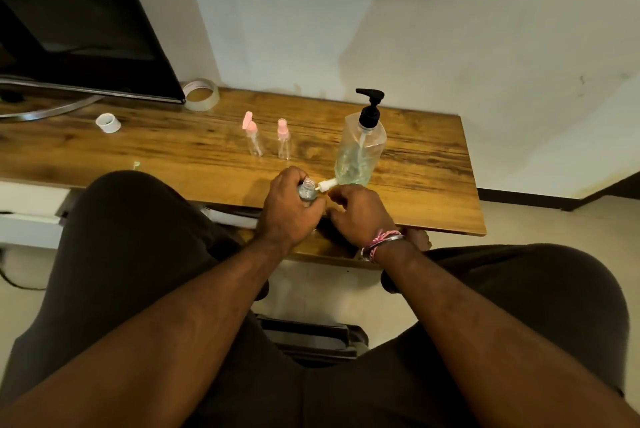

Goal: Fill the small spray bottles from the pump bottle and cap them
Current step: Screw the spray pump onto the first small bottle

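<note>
My left hand (pixel 289 207) grips a small clear bottle (pixel 307 190) with its neck open, near the table's front edge. My right hand (pixel 356 214) pinches a white spray cap (pixel 325 184), tilted with its tip close to the bottle's mouth. Right behind the hands stands the clear pump bottle (pixel 360 153) with a black pump head and greenish liquid low inside. Two more small clear bottles with pink tops stand upright farther back: one (pixel 252 134) with its lid flipped up, the other (pixel 283 140) capped.
The wooden table (pixel 433 164) ends at right and front. A monitor (pixel 79 22) stands at the back left, with a tape roll (pixel 202 95) beside it and a white ring cap (pixel 108 123) in front. My knees sit below the table's edge.
</note>
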Motion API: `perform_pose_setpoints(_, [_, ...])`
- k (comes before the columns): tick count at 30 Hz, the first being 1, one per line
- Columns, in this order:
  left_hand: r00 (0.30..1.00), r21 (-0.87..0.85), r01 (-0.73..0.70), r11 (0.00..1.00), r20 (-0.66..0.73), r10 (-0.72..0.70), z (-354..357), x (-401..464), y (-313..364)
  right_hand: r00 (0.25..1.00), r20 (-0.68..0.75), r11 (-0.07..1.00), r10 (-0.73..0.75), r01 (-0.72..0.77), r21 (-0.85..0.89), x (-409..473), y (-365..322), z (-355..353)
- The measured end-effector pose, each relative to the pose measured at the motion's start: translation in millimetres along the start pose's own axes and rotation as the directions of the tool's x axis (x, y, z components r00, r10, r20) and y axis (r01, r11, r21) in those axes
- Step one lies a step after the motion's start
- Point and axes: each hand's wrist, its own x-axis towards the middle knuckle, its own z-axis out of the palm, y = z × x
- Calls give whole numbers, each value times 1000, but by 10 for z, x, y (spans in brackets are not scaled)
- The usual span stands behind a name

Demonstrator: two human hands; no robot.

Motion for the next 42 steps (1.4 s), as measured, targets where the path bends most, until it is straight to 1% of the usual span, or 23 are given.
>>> perform_pose_setpoints(3, [1000,56,9,998,-16,-8,-10,33,-53,999,0,996,-44,44,-71,138,-69,94])
perform_pose_setpoints(9, [999,128,46,991,-4,-45,-8,125,-206,988,88,961,-127,144,-237,366,-146,262])
perform_pose_setpoints(13, [995,98,100,990,-16,-98,23,217,-241,989,117,938,-95,128,-323,508,-146,384])
perform_pose_setpoints(18, [993,83,117,990,-25,-115,60,292,-241,989,128,913,-79,123,-390,574,-115,455])
perform_pose_setpoints(25, [992,90,124,988,-39,-121,59,292,-255,994,83,909,-75,102,-403,589,-188,404])
perform_pose_setpoints(30, [986,74,132,988,-111,-124,-1,302,-219,998,27,921,-58,64,-385,557,-295,279])
perform_pose_setpoints(33, [984,66,134,989,-126,-125,-18,304,-216,999,-8,925,-52,45,-377,523,-367,171])
perform_pose_setpoints(39, [970,74,201,977,-156,-188,-58,361,-264,988,-84,929,-133,95,-358,426,-476,37])
perform_pose_setpoints(42, [957,64,240,969,-184,-225,-87,404,-284,979,-137,947,-151,104,-305,397,-531,-38])
